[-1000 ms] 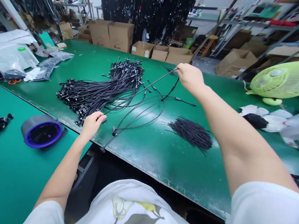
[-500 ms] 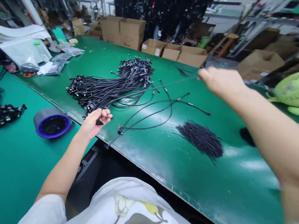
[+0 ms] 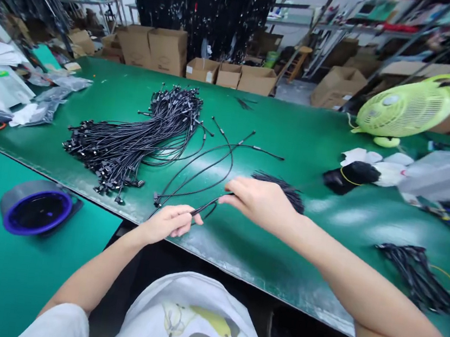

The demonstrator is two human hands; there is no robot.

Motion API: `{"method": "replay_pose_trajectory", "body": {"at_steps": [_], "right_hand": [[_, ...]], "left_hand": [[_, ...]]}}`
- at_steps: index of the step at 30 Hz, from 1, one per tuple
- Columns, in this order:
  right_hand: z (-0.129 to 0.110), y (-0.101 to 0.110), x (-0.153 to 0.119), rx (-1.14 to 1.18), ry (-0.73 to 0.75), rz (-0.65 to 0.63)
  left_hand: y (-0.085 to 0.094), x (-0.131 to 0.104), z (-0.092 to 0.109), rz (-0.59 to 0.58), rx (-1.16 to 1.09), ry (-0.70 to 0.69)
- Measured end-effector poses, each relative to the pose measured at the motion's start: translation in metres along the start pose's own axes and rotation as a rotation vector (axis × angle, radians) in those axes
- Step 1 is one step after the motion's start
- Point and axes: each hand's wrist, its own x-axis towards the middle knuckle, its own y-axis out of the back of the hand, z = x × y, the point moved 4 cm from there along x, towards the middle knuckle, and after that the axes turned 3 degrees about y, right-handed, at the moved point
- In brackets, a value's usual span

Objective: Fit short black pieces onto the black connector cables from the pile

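Leftward, a pile of black cables (image 3: 138, 136) lay on the green table (image 3: 184, 234). Nearer the edge, the left hand (image 3: 168, 224), fingers curled nearly closed, had hold of a cable (image 3: 206, 205). It ran, bent back in a loop, to the right hand (image 3: 259, 203), which pinched it between thumb and fingers. Loose cables (image 3: 231, 150) lay just beyond. Strands (image 3: 292, 195) showed partly behind the right hand; farther right stood a fan (image 3: 410, 109).
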Motion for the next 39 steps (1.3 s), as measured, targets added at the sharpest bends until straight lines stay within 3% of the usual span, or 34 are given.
{"method": "replay_pose_trajectory", "body": {"at_steps": [2, 4, 7, 10, 12, 14, 16, 18, 21, 24, 27, 30, 32, 35, 39], "right_hand": [[0.03, -0.01, -0.016, 0.099, -0.041, 0.018], [0.053, -0.024, -0.037, 0.226, -0.109, 0.055], [0.066, -0.045, -0.069, 0.34, -0.183, 0.123], [0.045, -0.053, -0.09, 0.227, -0.178, 0.212], [0.014, -0.052, -0.092, 0.151, -0.075, 0.186], [-0.02, -0.048, -0.086, 0.208, 0.085, 0.045], [-0.041, -0.041, -0.075, 0.37, 0.16, -0.066], [-0.039, -0.034, -0.061, 0.55, 0.048, -0.04], [-0.014, -0.033, -0.048, 0.81, -0.278, 0.195], [-0.004, -0.051, -0.045, 1.091, -0.504, 0.449], [-0.02, -0.08, -0.042, 1.401, -0.637, 0.427], [-0.031, -0.095, -0.044, 1.468, -0.779, 0.491], [-0.032, -0.098, -0.045, 1.492, -0.808, 0.578], [-0.037, -0.104, -0.042, 1.741, -0.811, 0.602], [-0.053, -0.095, -0.042, 1.825, -0.755, 0.704]], "left_hand": [[0.007, -0.002, -0.002, -0.066, -0.267, 0.025], [0.02, -0.005, 0.003, -0.046, -0.52, -0.021], [0.048, -0.01, 0.014, 0.191, -0.823, -0.15], [0.064, -0.009, 0.023, 0.414, -0.855, -0.289], [0.057, -0.001, 0.025, 0.466, -0.63, -0.296], [0.036, 0.012, 0.023, 0.455, -0.255, -0.245], [0.006, 0.023, 0.02, 0.337, 0.13, -0.208], [-0.023, 0.027, 0.014, 0.141, 0.356, -0.178], [-0.041, 0.025, 0.006, -0.015, 0.292, -0.108], [-0.038, 0.027, 0.002, 0.049, 0.004, -0.133], [-0.038, 0.034, -0.007, 0.114, -0.22, -0.134], [-0.051, 0.038, -0.018, 0.089, -0.283, -0.081], [-0.055, 0.037, -0.024, 0.16, -0.319, -0.088], [-0.051, 0.033, -0.032, 0.336, -0.361, -0.081], [-0.049, 0.03, -0.035, 0.257, -0.039, -0.022]]}}
